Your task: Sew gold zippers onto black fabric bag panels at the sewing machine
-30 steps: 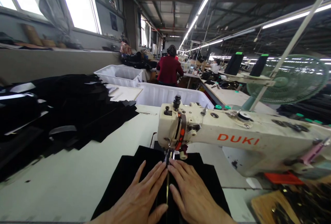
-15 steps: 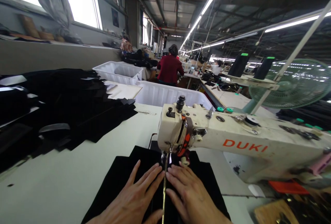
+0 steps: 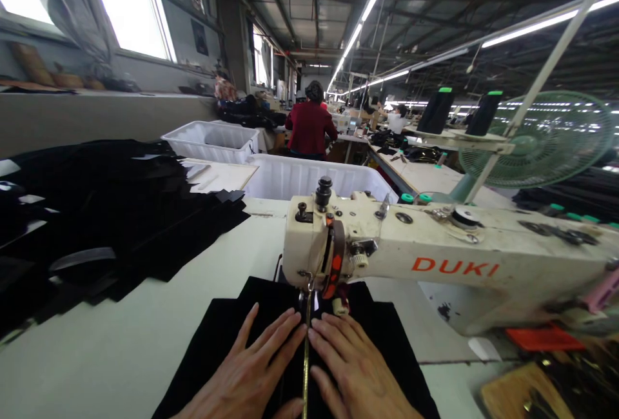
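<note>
A black fabric piece (image 3: 203, 341) lies flat on the white sewing table (image 3: 159, 335), its far part under the head of a white sewing machine (image 3: 367, 232). Down its middle runs a narrow gold strip (image 3: 305, 367), perhaps zipper teeth, leading up to the presser foot and needle area. My left hand (image 3: 251, 361) rests flat on the fabric just left of the strip, fingers stretched out. On the other side, my right hand (image 3: 353, 361) also presses flat, its fingertips close to the strip and just below the presser foot. Neither hand grasps anything.
Stacked black fabric pieces (image 3: 120, 213) cover the table's left. White plastic bins (image 3: 309, 174) stand behind the machine. Thread cones (image 3: 435, 111) and a green fan (image 3: 532, 142) are at right. A person in a dark red top (image 3: 311, 126) sits farther back. A wooden board (image 3: 525, 393) lies lower right.
The camera view has shifted slightly, so the machine and background appear a little farther left. Both hands stay flat on the fabric in nearly the same place beside the gold strip.
</note>
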{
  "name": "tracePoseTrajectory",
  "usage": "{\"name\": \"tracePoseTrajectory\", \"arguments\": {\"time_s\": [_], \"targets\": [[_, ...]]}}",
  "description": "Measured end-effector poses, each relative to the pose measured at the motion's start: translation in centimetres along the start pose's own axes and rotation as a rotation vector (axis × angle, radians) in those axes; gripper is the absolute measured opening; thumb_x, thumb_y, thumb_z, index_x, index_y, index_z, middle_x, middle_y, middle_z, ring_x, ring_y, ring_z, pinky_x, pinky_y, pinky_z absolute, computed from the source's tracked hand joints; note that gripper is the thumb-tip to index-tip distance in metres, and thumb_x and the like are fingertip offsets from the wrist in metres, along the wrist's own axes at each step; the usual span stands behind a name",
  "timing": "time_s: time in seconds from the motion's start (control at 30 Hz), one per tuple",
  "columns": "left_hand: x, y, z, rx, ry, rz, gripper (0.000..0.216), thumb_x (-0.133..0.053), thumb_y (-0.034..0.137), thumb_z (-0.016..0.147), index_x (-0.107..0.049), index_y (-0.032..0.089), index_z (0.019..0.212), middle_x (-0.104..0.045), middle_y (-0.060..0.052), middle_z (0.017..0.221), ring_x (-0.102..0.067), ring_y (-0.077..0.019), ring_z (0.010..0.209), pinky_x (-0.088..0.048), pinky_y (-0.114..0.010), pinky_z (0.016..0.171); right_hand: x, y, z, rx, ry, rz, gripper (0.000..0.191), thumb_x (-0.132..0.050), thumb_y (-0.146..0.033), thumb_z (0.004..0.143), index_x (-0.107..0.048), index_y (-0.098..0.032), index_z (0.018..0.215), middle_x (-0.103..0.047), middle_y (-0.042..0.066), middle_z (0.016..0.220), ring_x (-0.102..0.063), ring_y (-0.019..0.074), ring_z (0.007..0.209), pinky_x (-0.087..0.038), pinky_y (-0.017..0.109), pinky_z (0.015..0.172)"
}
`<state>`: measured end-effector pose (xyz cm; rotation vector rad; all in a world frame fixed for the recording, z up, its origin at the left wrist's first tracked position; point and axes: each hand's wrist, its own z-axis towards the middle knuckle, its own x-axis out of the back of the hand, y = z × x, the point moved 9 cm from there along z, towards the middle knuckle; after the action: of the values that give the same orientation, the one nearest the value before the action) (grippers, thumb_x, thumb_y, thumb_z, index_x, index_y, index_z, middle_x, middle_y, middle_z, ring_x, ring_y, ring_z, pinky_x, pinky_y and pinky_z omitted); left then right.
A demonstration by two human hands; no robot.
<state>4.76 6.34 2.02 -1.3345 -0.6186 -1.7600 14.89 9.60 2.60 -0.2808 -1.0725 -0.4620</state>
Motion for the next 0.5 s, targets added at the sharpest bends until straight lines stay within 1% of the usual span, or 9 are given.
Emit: {"name": "tracePoseTrajectory", "arguments": {"time_s": [0.13,0.3,0.4,0.5], "targets": [[-0.24,-0.01,-0.07,-0.032,0.015,0.045,0.058,-0.053,0.046,0.093,-0.043,0.017,0.143,-0.049,-0.01,0.144,-0.048,-0.0277,0.13,-0.04,-0.053,0.105,-0.27,0.06,-0.09,0.019,-0.002,-0.011,0.034,-0.05,-0.034,0.098,-0.062,-0.017,0.125,-0.064,0.001,0.126,-0.061,0.0174,0.114,-0.044,0.03,0.106],[-0.74,-0.14,-0.47,-0.07,0.011,0.021,0.066,-0.054,0.047,0.092,-0.035,0.015,0.147,-0.048,-0.011,0.144,-0.047,-0.0265,0.131,-0.04,-0.049,0.106,-0.76,0.19,-0.02,0.018,-0.036,-0.005,0.036,-0.051,-0.036,0.097,-0.062,-0.017,0.125,-0.062,0.001,0.128,-0.059,0.0171,0.117,-0.041,0.029,0.108],[-0.9,-0.29,-0.41,-0.08,-0.01,-0.004,0.069,-0.056,0.043,0.092,-0.03,0.015,0.149,-0.045,-0.01,0.146,-0.045,-0.0264,0.132,-0.04,-0.049,0.106,-0.92,0.23,-0.03,0.01,-0.056,0.006,0.036,-0.05,-0.036,0.098,-0.062,-0.017,0.126,-0.062,0.001,0.128,-0.059,0.0168,0.118,-0.041,0.028,0.108],[-0.71,-0.35,-0.06,-0.079,-0.018,-0.02,0.067,-0.056,0.041,0.092,-0.031,0.016,0.149,-0.044,-0.009,0.147,-0.044,-0.0265,0.133,-0.039,-0.049,0.107,-0.87,0.21,-0.08,0.01,-0.062,0.009,0.036,-0.049,-0.036,0.098,-0.062,-0.016,0.126,-0.061,0.001,0.129,-0.059,0.0171,0.118,-0.042,0.029,0.107]]}}
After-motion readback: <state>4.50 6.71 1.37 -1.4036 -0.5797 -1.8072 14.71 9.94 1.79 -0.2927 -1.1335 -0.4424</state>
